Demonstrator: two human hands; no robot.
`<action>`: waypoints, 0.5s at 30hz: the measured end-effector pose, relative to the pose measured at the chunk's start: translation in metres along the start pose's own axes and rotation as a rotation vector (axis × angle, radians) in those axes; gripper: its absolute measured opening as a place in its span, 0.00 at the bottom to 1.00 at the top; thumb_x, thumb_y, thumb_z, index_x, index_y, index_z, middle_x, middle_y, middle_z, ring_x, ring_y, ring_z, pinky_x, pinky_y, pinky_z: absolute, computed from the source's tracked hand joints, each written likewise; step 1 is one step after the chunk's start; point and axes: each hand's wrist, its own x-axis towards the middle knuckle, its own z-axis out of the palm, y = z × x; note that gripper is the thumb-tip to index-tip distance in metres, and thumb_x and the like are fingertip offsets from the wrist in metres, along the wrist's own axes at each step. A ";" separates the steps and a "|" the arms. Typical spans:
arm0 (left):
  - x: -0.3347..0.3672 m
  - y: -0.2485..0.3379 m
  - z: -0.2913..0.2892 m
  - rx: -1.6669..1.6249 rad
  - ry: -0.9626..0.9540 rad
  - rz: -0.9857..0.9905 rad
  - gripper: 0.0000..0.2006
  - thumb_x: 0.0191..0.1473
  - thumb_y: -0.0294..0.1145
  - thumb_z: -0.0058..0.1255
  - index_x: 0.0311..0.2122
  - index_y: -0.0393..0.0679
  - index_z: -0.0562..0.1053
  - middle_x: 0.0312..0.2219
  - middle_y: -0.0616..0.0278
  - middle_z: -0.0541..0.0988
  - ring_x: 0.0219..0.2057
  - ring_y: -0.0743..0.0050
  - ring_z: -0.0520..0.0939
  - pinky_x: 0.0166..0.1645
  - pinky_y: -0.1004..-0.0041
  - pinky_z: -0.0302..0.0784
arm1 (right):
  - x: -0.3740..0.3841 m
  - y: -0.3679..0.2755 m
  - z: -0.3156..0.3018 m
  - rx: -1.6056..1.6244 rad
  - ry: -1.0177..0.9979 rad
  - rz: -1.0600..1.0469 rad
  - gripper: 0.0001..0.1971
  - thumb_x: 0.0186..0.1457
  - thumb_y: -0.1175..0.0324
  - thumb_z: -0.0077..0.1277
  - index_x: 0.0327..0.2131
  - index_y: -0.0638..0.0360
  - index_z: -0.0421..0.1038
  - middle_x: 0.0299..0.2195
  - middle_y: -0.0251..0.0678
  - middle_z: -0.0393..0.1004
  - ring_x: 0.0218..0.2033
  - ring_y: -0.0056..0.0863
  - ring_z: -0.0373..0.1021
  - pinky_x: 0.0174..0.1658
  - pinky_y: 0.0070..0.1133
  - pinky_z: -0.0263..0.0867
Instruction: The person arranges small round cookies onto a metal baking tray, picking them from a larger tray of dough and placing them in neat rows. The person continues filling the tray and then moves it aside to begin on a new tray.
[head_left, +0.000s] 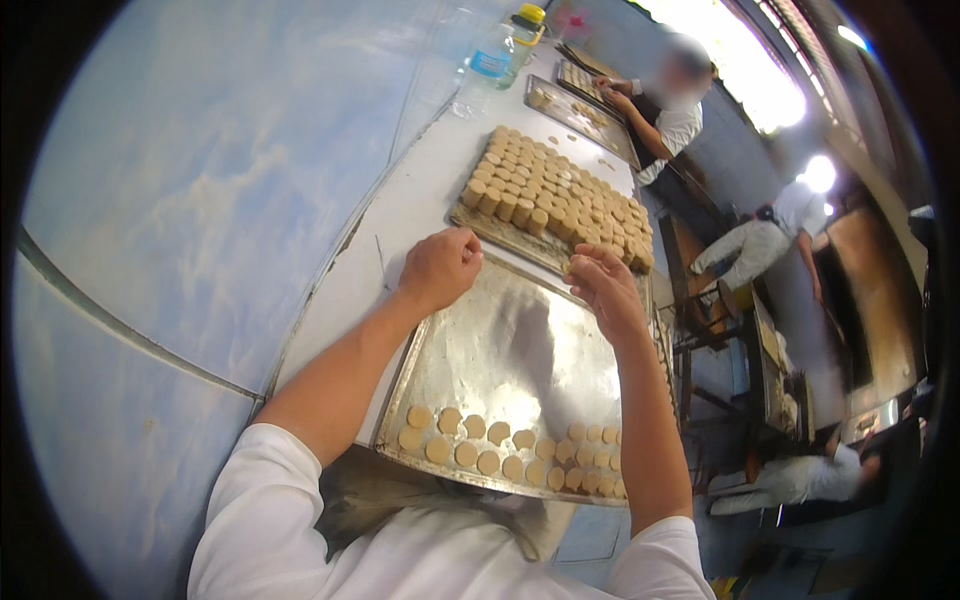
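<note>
Left hand curls by the far left corner of the tray, any contents hidden; discs line the near side, apparently in rows to save room; stacks stand beyond, seemingly for easy reach; right hand, apart, pinches what looks like a disc.

Glossy metal tray, matt discs

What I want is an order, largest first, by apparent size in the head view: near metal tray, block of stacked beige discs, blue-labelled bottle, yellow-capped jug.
1. Near metal tray
2. Block of stacked beige discs
3. Blue-labelled bottle and yellow-capped jug: too alike to rank.
</note>
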 end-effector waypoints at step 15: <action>-0.117 0.133 -0.007 -0.445 -0.503 0.005 0.09 0.64 0.33 0.60 0.40 0.36 0.81 0.32 0.64 0.80 0.31 0.78 0.75 0.37 0.74 0.72 | -0.180 0.042 0.014 0.245 -0.037 0.080 0.18 0.66 0.65 0.58 0.54 0.64 0.71 0.38 0.37 0.79 0.33 0.24 0.77 0.35 0.19 0.73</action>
